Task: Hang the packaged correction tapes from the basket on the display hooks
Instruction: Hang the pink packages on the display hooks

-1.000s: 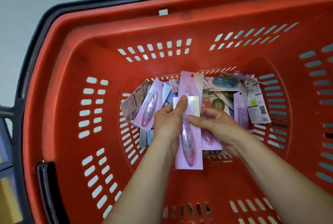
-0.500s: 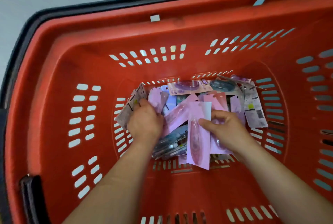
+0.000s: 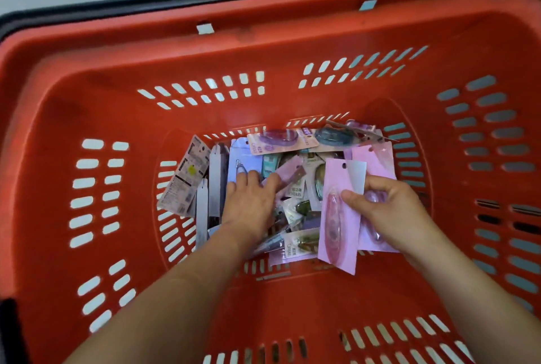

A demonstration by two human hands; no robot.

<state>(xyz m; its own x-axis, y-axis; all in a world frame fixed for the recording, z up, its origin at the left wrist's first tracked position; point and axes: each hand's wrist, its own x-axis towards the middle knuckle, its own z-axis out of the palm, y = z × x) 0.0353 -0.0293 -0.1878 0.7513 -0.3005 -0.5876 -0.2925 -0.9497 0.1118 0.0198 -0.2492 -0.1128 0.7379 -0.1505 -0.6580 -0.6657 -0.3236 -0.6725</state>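
Resting left hand flat on pile; right hand pinching pink packs.

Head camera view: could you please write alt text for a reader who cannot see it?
Seen from above, a person's right hand grips a few pink correction tape packs inside a red basket, while the left hand rests on the loose pile of other packs on the basket floor.

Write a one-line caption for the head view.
Right hand holds pink correction tape packs; left hand touches the pile in the red basket.
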